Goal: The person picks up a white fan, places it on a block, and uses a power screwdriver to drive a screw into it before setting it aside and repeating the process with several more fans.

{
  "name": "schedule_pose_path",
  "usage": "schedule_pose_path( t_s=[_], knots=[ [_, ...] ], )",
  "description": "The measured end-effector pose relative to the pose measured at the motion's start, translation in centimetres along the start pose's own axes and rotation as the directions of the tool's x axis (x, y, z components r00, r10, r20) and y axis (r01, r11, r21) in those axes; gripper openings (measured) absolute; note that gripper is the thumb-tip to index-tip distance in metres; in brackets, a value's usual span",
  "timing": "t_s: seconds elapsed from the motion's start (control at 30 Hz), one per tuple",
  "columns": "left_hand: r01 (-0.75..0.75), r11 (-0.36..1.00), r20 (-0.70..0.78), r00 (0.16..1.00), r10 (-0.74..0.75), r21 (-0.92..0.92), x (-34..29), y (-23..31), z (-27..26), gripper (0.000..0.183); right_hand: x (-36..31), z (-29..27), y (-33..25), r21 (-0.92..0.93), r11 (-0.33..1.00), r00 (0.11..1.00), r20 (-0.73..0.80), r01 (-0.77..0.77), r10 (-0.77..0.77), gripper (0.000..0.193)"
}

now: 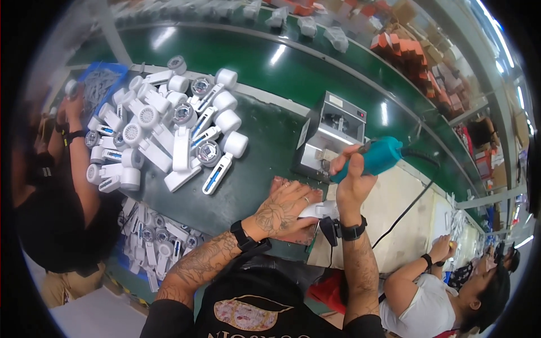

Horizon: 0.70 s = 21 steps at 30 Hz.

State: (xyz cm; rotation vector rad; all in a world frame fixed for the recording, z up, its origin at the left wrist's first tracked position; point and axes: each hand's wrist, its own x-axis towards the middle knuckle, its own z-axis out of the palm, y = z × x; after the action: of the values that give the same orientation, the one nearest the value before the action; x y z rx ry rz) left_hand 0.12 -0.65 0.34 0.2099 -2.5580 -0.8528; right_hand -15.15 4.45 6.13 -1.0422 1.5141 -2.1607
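Note:
My right hand (354,183) is wrapped round a teal electric screwdriver (382,156) with a black cord. The screwdriver is raised and tilted, its front end beside a grey metal screw feeder (336,124). My left hand (284,209) presses a white handheld fan part (319,210) down on a reddish-brown block (280,183). Most of that part is hidden under the fingers and behind my right wrist. To the left lies a heap of white handheld fans (163,135), some with open handles that show blue cells inside.
A blue bin (104,76) of grey parts stands far left, by a co-worker's arms (76,135). Below the bench edge is a container of more fan parts (152,239). A green conveyor (253,53) runs behind. Another person (434,298) works at the right; the cord (408,208) crosses a pale board.

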Motion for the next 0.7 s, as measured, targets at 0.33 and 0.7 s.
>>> schedule_pose_path(
  t_s=[0.33,0.7],
  knots=[
    [-0.017,0.999,-0.009,1.0,0.017,-0.028,-0.2,-0.5,1.1,0.058,-4.0,-2.4,-1.7,0.02,0.999,0.999,0.02,-0.049,0.049,0.06],
    [0.015,0.999,0.018,1.0,-0.016,0.032,0.0,0.0,0.7,0.06,-4.5,-2.6,-0.4,0.085,0.99,0.994,0.016,-0.109,0.108,0.044]
  ],
)
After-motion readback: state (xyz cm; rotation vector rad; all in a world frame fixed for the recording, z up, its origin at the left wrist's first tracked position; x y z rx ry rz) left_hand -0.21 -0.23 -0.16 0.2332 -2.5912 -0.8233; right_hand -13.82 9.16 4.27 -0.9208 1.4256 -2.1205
